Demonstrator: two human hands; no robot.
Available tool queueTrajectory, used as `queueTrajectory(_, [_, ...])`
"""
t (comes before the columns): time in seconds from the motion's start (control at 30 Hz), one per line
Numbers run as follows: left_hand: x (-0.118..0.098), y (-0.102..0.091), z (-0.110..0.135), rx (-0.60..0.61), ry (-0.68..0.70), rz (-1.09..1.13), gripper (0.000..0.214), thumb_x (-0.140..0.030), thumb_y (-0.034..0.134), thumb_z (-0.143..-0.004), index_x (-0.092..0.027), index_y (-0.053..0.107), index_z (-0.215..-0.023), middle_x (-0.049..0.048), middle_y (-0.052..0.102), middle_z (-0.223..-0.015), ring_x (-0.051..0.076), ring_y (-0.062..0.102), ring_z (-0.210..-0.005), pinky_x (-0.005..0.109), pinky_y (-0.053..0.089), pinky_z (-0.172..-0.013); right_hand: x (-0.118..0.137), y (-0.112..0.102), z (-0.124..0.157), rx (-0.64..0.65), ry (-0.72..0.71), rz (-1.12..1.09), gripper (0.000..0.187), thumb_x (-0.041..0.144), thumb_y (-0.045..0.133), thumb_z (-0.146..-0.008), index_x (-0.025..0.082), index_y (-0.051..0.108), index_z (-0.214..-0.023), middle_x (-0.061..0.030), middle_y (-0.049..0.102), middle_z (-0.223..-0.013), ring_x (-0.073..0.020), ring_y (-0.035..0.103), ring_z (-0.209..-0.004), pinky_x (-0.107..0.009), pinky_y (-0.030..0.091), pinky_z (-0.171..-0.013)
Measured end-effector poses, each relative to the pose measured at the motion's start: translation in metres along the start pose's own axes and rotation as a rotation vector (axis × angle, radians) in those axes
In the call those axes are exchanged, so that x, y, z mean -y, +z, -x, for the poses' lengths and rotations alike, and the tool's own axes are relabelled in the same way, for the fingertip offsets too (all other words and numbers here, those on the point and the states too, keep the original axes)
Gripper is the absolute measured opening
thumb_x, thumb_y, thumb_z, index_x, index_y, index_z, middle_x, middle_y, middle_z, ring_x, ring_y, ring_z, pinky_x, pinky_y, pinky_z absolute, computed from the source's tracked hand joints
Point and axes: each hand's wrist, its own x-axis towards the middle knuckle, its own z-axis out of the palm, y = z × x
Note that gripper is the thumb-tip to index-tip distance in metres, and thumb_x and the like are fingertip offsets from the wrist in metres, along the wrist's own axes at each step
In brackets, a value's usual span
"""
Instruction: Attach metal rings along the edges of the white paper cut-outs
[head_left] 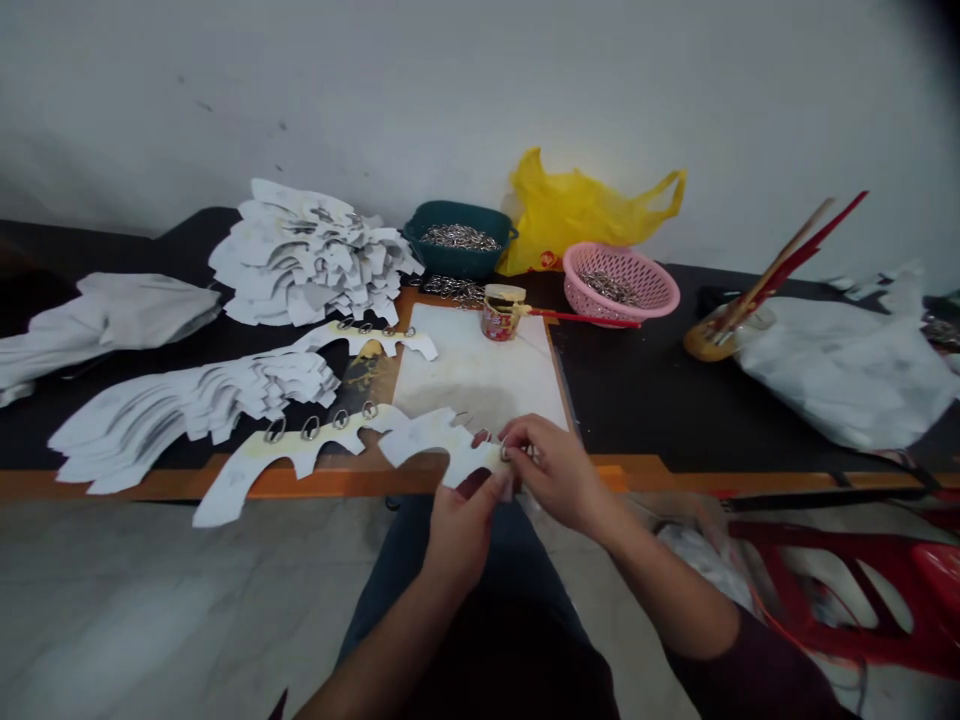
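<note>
My left hand [459, 530] pinches the near edge of a white notched cut-out piece [431, 440] at the table's front edge. My right hand [555, 470] is closed beside it, its fingertips pressing a small metal ring [505, 450] onto the same piece. Another ring [480, 436] sits on the piece a little to the left. A similar white piece with three rings [300, 450] lies to the left. A small glue pot [501, 312] with a red-handled brush [585, 318] stands at the far end of a white board [480, 370].
Stacks of white cut-outs [315, 255] [202, 405] fill the left of the dark table [637, 390]. A green tub [459, 240] and pink basket [621, 282] hold metal rings. A yellow bag [577, 205], a brush dish [709, 340], white sheets [840, 370] and a red stool [862, 590] lie right.
</note>
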Motion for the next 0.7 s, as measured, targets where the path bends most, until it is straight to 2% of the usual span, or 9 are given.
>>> queueTrajectory(0.1, [-0.017,-0.014,0.018,0.180,-0.084,-0.462,0.030,-0.024,0.067,-0.066,-0.019,0.062,-0.094,0.0058,0.066,-0.089,0.019,0.060,-0.081,0.029,0.047,-0.071,-0.009,-0.014,-0.006,0.048,-0.019,0.056,0.012,0.007,0.046,-0.078,0.018,0.050,-0.077,-0.0032,0.057,-0.083,-0.0142,0.053,-0.077,-0.028,0.043,-0.071])
queueTrajectory(0.13, [-0.026,-0.016,0.022,0.216,-0.046,-0.653,0.024,-0.026,0.065,-0.068,-0.019,0.064,-0.092,0.0061,0.066,-0.084,0.019,0.060,-0.075,0.029,0.047,-0.068,-0.012,-0.017,-0.007,0.070,-0.031,0.068,0.012,0.007,0.045,-0.078,0.018,0.050,-0.077,-0.0033,0.056,-0.084,-0.0144,0.053,-0.078,-0.028,0.043,-0.072])
queueTrajectory(0.2, [-0.046,-0.013,0.020,0.169,0.250,-0.932,0.022,-0.025,0.060,-0.073,-0.021,0.063,-0.095,0.0067,0.063,-0.088,0.019,0.059,-0.078,0.029,0.045,-0.072,-0.017,-0.020,-0.009,0.113,-0.064,0.082,0.013,0.007,0.043,-0.078,0.019,0.050,-0.078,-0.0036,0.055,-0.084,-0.0150,0.052,-0.080,-0.029,0.043,-0.073])
queueTrajectory(0.27, [-0.063,-0.001,0.003,0.191,0.557,-1.093,0.028,-0.021,0.060,-0.071,-0.020,0.062,-0.099,0.0100,0.058,-0.107,0.023,0.052,-0.101,0.034,0.037,-0.090,-0.020,-0.018,-0.011,0.129,-0.115,0.085,0.015,0.006,0.042,-0.078,0.019,0.050,-0.078,-0.0046,0.053,-0.087,-0.0155,0.051,-0.082,-0.030,0.044,-0.074])
queueTrajectory(0.33, [-0.073,0.015,-0.025,0.321,0.651,-1.183,0.029,-0.019,0.064,-0.066,-0.018,0.063,-0.095,0.0116,0.056,-0.111,0.027,0.045,-0.110,0.038,0.030,-0.096,-0.021,-0.016,-0.012,0.110,-0.172,0.078,0.015,0.006,0.042,-0.078,0.018,0.050,-0.080,-0.0062,0.050,-0.093,-0.0162,0.050,-0.086,-0.031,0.044,-0.077])
queueTrajectory(0.4, [-0.076,0.029,-0.055,0.490,0.493,-1.209,0.015,-0.018,0.065,-0.062,-0.018,0.066,-0.077,0.0084,0.063,-0.087,0.025,0.053,-0.093,0.036,0.034,-0.090,-0.023,-0.014,-0.013,0.067,-0.199,0.076,0.015,0.007,0.041,-0.078,0.018,0.050,-0.081,-0.0070,0.047,-0.096,-0.0169,0.049,-0.090,-0.033,0.044,-0.080])
queueTrajectory(0.5, [-0.070,0.038,-0.086,0.563,0.147,-1.125,0.004,-0.020,0.065,-0.060,-0.018,0.064,-0.061,0.0022,0.061,-0.062,0.018,0.054,-0.066,0.028,0.041,-0.069,-0.030,-0.013,-0.014,-0.018,-0.207,0.089,0.014,0.008,0.042,-0.078,0.018,0.051,-0.082,-0.0071,0.044,-0.096,-0.0177,0.047,-0.093,-0.034,0.044,-0.081])
queueTrajectory(0.6, [-0.059,0.035,-0.094,0.542,0.027,-1.058,0.009,-0.024,0.066,-0.058,-0.017,0.062,-0.060,-0.0017,0.056,-0.052,0.012,0.049,-0.050,0.022,0.036,-0.050,-0.040,-0.011,-0.013,-0.092,-0.230,0.106,0.014,0.009,0.043,-0.078,0.018,0.052,-0.084,-0.0082,0.042,-0.100,-0.0186,0.045,-0.097,-0.036,0.043,-0.085])
queueTrajectory(0.7, [-0.051,0.027,-0.087,0.427,-0.182,-0.938,0.019,-0.034,0.065,-0.060,-0.017,0.058,-0.061,-0.0047,0.048,-0.041,0.009,0.039,-0.036,0.020,0.026,-0.039,-0.049,-0.004,-0.010,-0.154,-0.265,0.132,0.013,0.010,0.043,-0.079,0.017,0.053,-0.084,-0.0093,0.042,-0.104,-0.0196,0.045,-0.099,-0.037,0.043,-0.084])
